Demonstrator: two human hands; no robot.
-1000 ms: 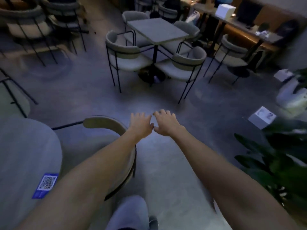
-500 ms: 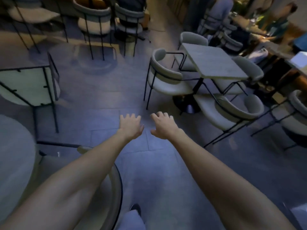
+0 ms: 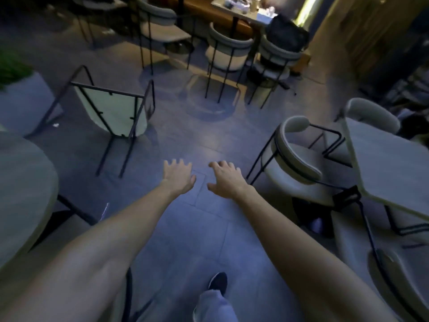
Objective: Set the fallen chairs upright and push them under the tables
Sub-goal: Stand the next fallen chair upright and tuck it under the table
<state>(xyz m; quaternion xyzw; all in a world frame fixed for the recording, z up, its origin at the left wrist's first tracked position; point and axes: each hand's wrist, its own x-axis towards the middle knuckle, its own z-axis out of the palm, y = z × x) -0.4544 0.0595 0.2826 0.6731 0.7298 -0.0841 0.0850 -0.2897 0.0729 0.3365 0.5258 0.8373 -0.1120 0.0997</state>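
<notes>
Left hand [image 3: 177, 176] and right hand [image 3: 226, 180] have drifted apart (fingers spread); fallen chair [image 3: 116, 110] nearer.

Dark grey tiled floor [image 3: 185, 140] all round, with a cool bluish sheen just ahead of the left hand [image 3: 177, 176] and right hand [image 3: 226, 180]. Ahead and left of the left hand, a tipped chair [image 3: 113, 112], pale seat underside and thin black legs turned toward the camera. Far left, the edge of a round table [image 3: 21, 182]; beyond it a grey planter [image 3: 23, 98] with green leaves. Just right of the right hand, an upright padded chair [image 3: 294, 159] drawn up to a square table [image 3: 385, 163]. Well ahead, two chairs [image 3: 226, 52] at a wooden counter [image 3: 209, 10]. Ahead and far right, a wood-panelled wall [image 3: 348, 31], with a strip of warm yellow light [image 3: 306, 8] beside it.
</notes>
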